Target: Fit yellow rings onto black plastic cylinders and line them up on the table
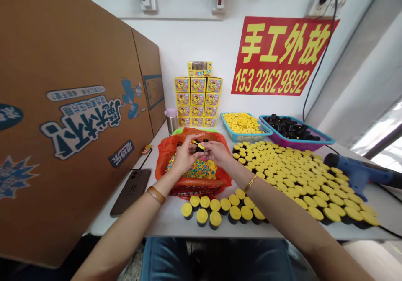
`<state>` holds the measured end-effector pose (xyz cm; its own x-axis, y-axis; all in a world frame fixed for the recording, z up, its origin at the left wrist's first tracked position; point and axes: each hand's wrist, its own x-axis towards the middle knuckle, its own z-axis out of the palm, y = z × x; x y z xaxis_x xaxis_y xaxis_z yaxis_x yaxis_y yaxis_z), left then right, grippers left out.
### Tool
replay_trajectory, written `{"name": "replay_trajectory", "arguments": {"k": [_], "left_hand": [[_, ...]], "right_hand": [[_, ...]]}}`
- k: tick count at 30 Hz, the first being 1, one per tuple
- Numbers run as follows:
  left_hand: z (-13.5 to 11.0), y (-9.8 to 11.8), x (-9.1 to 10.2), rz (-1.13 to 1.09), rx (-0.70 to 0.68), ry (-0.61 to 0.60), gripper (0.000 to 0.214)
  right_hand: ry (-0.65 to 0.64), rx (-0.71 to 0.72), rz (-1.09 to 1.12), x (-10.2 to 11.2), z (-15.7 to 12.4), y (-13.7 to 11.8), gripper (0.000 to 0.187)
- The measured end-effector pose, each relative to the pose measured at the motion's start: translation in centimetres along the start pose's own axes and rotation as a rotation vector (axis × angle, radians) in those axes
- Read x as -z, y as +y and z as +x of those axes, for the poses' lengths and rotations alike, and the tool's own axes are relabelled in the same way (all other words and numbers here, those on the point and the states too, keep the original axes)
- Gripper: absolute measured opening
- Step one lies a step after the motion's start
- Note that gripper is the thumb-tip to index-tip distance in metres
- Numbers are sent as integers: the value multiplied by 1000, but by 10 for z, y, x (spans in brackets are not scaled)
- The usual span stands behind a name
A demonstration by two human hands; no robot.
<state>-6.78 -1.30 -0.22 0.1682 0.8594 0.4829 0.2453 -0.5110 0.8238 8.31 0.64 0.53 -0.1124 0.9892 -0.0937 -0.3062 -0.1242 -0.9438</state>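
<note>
Above a basket lined with red mesh (163,155), my left hand (184,154) and my right hand (217,152) meet around a small black cup with a yellow lid (200,148). Fingers of both hands are closed on it. A second black-and-yellow piece shows at the left fingertips, too small to make out. Below the hands lie many small coloured balls (196,170), blue, yellow and orange, inside the basket. Black cups with yellow lids (215,219) stand upright along the front of the table, and a large group of them (292,172) fills the right side.
Behind stand a basket of yellow rings (241,124), a basket of black parts (292,130) and stacked yellow boxes (197,99). A blue power tool (358,170) lies far right. On the left are a phone (131,192), a steel flask (171,124) and tall cartons (78,105).
</note>
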Motion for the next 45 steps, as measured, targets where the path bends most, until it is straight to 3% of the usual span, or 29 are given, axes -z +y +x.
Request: {"name": "replay_trajectory", "arguments": {"k": [5, 8, 12, 16, 20, 22, 26, 31, 37, 41, 45], "left_hand": [[0, -2, -1, 34, -41, -20, 27], [0, -3, -2, -31, -39, -18, 21], [1, 1, -2, -221, -14, -14, 30], [2, 5, -1, -367, 60, 19, 59], [4, 3, 1, -401, 119, 26, 64], [6, 1, 0, -414, 125, 24, 60], [8, 0, -7, -375, 77, 11, 44], [1, 7, -16, 3, -37, 94, 46], [3, 17, -14, 287, -175, 27, 45], [3, 16, -11, 295, -115, 18, 51], [2, 9, -9, 94, -80, 24, 60]], "right_hand": [[-2, 106, -76, 0, -4, 2, 24], [-45, -37, -158, 0, -10, 0, 30], [-225, -278, -245, 2, -16, -4, 54], [-351, -255, -92, 0, -16, -2, 48], [-274, -178, -79, -8, -15, 3, 44], [-218, -126, -50, -11, -16, 4, 43], [-224, -74, 54, -10, -15, 6, 41], [-234, -49, 121, -5, -14, 8, 41], [-263, -161, 62, -5, -18, 5, 55], [-290, -152, 16, -5, -18, 5, 45], [-214, -48, 77, -3, -13, 12, 27]]}}
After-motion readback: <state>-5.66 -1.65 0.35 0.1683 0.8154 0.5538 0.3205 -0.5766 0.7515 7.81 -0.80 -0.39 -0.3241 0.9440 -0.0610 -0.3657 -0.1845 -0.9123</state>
